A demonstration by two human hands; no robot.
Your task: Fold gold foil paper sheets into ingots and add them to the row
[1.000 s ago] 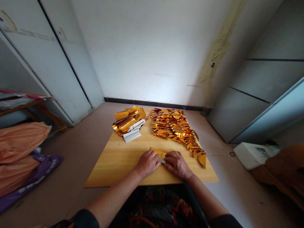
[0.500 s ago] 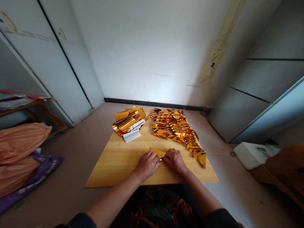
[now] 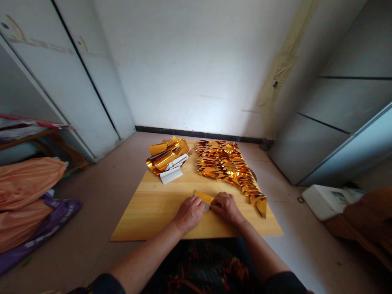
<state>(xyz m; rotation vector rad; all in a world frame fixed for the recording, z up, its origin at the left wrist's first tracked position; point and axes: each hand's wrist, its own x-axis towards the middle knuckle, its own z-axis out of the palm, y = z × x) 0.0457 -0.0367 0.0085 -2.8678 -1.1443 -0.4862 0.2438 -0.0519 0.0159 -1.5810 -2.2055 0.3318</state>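
Observation:
A small sheet of gold foil paper (image 3: 204, 196) lies near the front of the wooden board, between my two hands. My left hand (image 3: 190, 211) is closed on its left side, fingers curled and pressed down. On the right side my right hand (image 3: 226, 206) pinches the same sheet with bent fingers. A pale greyish patch of the paper shows between the fingertips; the part beneath the hands is hidden. To the right of my right hand, rows of folded gold foil pieces (image 3: 219, 161) overlap, the nearest row running down to a pointed piece (image 3: 261, 205).
Loose gold foil sheets (image 3: 165, 159), some showing white backs (image 3: 171, 175), are heaped at the board's far left. The wooden board (image 3: 143, 216) ends close to my lap. Orange and purple bags (image 3: 30, 179) lie on the floor at left; a white box (image 3: 320, 201) stands at right.
My hands stay on the sheet in nearly the same place. The bright gap between the fingertips now looks greyer, and the view has shifted slightly.

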